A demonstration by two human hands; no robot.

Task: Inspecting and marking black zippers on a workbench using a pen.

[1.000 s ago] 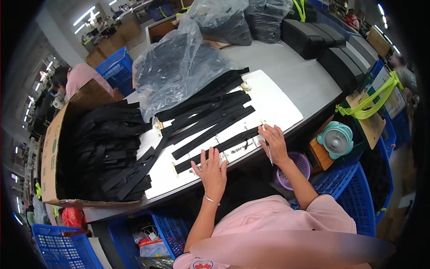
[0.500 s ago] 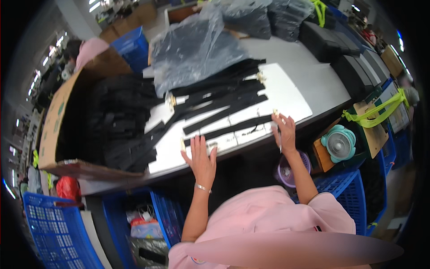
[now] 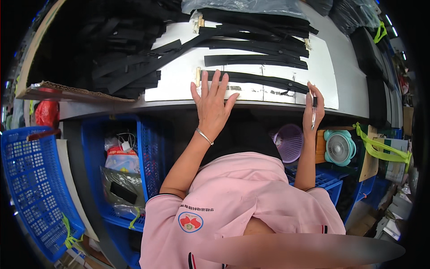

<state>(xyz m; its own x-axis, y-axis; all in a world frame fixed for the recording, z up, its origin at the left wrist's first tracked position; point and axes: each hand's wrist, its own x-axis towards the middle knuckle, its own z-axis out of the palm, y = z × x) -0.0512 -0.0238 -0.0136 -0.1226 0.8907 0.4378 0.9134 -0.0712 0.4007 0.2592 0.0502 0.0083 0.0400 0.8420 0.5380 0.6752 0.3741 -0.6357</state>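
Note:
A black fabric strip (image 3: 255, 80) lies lengthwise near the front edge of a white marked board (image 3: 172, 92). My left hand (image 3: 212, 101) rests flat with fingers spread, its fingertips at the strip's left end beside a small cream block (image 3: 198, 76). At the strip's right end my right hand (image 3: 312, 105) is closed around a slim pen (image 3: 313, 117), which points downward. Its fingertips touch the strip's end and partly hide it. Just beyond lies a second black strip (image 3: 255, 60), with several more strips (image 3: 251, 44) overlapping farther back.
An open cardboard box (image 3: 80, 94) full of black strips stands at the left. Clear plastic bags (image 3: 251, 6) cover the back. Below the table are blue baskets (image 3: 38, 175), a purple basket (image 3: 289, 145) and a teal fan (image 3: 339, 147). A red bag (image 3: 47, 113) hangs left.
My view has tilted down and turned, so the table appears higher. Both hands remain at the strip's ends. The left fingers are more spread, and the pen in my right hand shows more plainly.

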